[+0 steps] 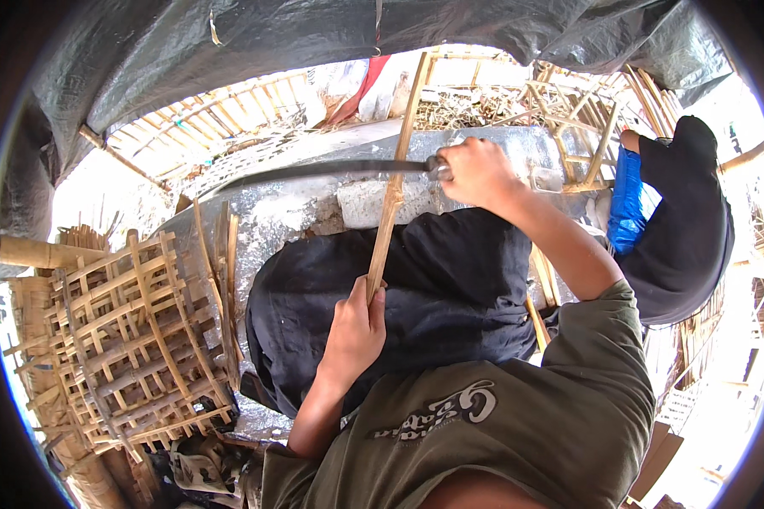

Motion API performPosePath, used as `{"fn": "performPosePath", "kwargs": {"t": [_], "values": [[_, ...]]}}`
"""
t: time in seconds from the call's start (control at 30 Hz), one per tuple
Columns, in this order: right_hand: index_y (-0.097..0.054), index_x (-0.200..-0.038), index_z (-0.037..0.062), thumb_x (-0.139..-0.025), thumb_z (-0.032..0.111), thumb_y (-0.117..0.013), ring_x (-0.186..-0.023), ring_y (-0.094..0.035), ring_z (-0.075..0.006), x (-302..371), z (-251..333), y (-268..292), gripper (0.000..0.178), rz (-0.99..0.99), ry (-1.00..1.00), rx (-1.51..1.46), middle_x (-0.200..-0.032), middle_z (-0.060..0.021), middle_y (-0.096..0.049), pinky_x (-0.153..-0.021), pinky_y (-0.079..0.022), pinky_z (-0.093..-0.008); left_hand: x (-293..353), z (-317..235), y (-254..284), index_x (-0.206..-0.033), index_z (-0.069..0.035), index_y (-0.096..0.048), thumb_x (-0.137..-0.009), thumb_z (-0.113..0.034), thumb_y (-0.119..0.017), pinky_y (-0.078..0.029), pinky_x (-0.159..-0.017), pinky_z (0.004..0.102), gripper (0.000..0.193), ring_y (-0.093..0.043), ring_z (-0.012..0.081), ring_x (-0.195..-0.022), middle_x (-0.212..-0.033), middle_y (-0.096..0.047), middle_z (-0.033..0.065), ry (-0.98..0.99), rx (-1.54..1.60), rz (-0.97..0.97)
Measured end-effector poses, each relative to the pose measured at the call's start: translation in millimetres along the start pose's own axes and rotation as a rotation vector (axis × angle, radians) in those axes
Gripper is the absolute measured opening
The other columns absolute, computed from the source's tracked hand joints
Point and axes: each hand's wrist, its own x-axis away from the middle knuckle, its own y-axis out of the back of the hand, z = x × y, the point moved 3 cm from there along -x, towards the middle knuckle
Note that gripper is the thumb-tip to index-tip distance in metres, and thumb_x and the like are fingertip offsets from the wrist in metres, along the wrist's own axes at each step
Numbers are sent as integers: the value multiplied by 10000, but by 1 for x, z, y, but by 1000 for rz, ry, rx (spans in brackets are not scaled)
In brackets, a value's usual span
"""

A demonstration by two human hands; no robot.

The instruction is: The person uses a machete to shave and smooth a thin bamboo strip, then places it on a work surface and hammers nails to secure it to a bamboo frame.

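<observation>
My left hand is closed around the lower end of a long bamboo strip, which slants up and away from me over my lap. In my right hand is the handle of a long, dark, curved machete. Its blade points left and crosses the strip well above my left hand, near a knot in the bamboo. Motion blurs the blade somewhat, and whether its edge bites into the strip I cannot tell. Dark cloth covers my bent legs below the strip.
Woven bamboo lattice panels lean at my left, with loose strips beside them. A pale block lies beyond my knees. At the right sits another person in dark clothing, near a bamboo frame. A dark tarp hangs overhead.
</observation>
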Motion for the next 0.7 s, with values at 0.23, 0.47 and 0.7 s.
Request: {"fn": "performPosePath", "kwargs": {"t": [0.23, 0.47, 0.7], "values": [[-717, -826, 90, -698, 199, -655, -784, -709, -365, -11, -6, 2, 179, -46, 29, 75, -780, -198, -688, -750, -598, -461, 14, -4, 9, -1054, 48, -519, -998, -50, -520, -497, -637, 499, 113, -619, 505, -830, -814, -628, 306, -63, 11, 6], [-726, -1025, 71, -828, 247, -702, -926, -722, -293, -52, -167, 22, 265, 34, -542, 160, -978, -156, -732, -790, -599, -406, 42, -9, 17, -1115, 42, -526, -987, -38, -522, -486, -645, 514, 151, -616, 504, -793, -820, -628, 302, -90, -38, 96], [-672, -1159, 47, -814, 321, -701, -1109, -660, -367, 14, -228, -4, 441, 44, -725, 105, -1183, -232, -672, -933, -539, -471, 16, 15, 19, -1136, 39, -528, -997, -76, -518, -486, -669, 544, 180, -624, 499, -822, -892, -640, 310, -170, -101, -108]]}}
